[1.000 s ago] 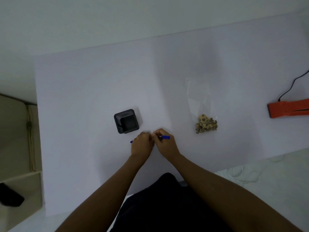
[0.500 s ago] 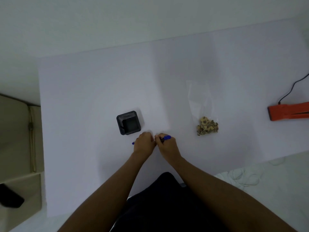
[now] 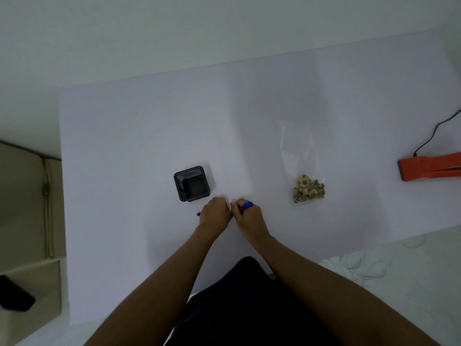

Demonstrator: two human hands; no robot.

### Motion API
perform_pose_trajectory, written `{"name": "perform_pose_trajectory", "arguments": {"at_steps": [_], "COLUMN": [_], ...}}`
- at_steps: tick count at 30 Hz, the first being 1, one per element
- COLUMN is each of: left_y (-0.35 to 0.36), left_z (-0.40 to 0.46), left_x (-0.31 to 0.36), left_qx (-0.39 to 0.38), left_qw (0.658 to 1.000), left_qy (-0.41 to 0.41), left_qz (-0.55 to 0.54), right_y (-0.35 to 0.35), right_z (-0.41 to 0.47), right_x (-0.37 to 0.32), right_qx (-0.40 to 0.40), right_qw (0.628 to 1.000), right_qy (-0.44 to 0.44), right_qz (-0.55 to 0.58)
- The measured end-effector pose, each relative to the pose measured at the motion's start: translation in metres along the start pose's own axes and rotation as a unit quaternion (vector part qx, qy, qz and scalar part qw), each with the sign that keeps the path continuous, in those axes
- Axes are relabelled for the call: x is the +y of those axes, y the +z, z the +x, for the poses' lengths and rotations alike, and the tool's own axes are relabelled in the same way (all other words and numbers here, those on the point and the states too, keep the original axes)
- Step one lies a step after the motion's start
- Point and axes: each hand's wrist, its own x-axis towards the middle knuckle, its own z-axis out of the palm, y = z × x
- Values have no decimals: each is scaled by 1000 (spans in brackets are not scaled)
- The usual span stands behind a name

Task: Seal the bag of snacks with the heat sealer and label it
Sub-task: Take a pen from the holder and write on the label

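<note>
Both hands meet knuckle to knuckle on the table (image 3: 124, 151). The right hand (image 3: 248, 217) is curled tight around a blue pen (image 3: 247, 205); the left hand (image 3: 215, 214) is closed too, a blue tip poking out its far side. Snack bag (image 3: 303, 168) lies well right of the grip, sealer (image 3: 427, 169) farther right, black cup (image 3: 192, 183) just beyond the left knuckles.

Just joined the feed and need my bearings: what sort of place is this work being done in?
Probably a small home or office packing station, not a factory line. A plain white table carries an orange heat sealer on a cord, one clear bag of snacks and a black mesh pen holder.
</note>
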Motion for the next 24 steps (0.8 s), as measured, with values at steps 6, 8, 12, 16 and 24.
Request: {"name": "perform_pose_trajectory", "arguments": {"at_steps": [6,8,12,16,24], "left_y": [1,1,1,0,-2], "left_z": [1,1,2,2,2], "left_x": [1,1,1,0,2], "left_qx": [1,2,-4,-9,-21], "left_qw": [1000,1000,1000,1000,1000], "left_qy": [-3,-4,-2,-3,-11], "left_qz": [15,18,16,16,15], "right_y": [-1,-1,-1,-1,0], "right_z": [0,1,3,4,7], "right_x": [-1,-1,-2,-2,1], "right_qx": [7,9,9,9,7], "right_qw": [1000,1000,1000,1000,999], "right_qy": [11,16,15,13,23], "right_qz": [5,-2,-10,-18,-25]}}
